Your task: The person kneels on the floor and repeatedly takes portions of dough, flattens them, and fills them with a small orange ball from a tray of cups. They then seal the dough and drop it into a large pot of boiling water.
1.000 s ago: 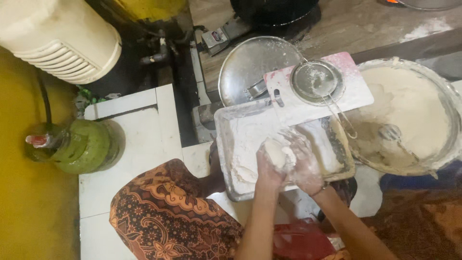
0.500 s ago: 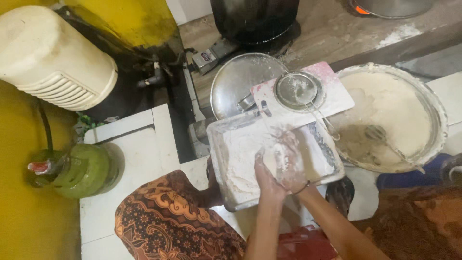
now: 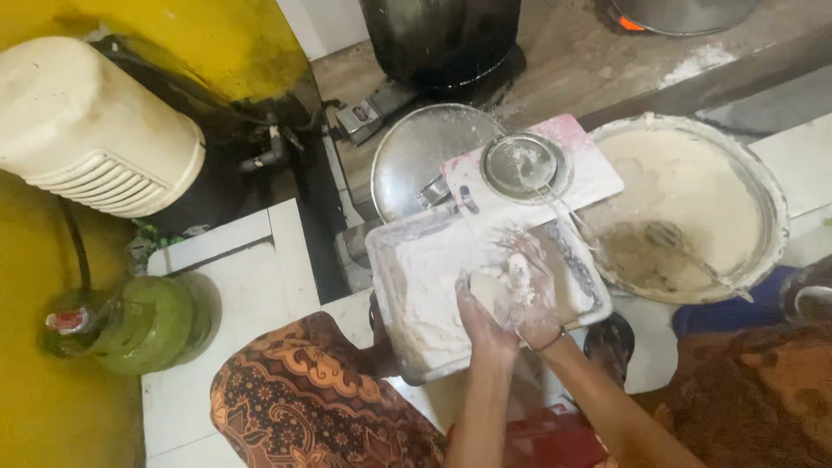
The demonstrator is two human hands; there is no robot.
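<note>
Both hands, left hand [image 3: 485, 316] and right hand [image 3: 533, 299], fingers cupped around a pale dough lump [image 3: 487, 289], probably, over the floured tray [image 3: 407, 269]. Press evenly, turning it; keep it above the tray.

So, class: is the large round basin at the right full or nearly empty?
Partly full. The basin holds pale batter across most of its floor, scraped thin at the near left, where a utensil lies.

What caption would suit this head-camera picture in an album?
Both floured hands, left hand and right hand, cup a pale lump of dough over a flour tray, beside a batter bowl.
</note>
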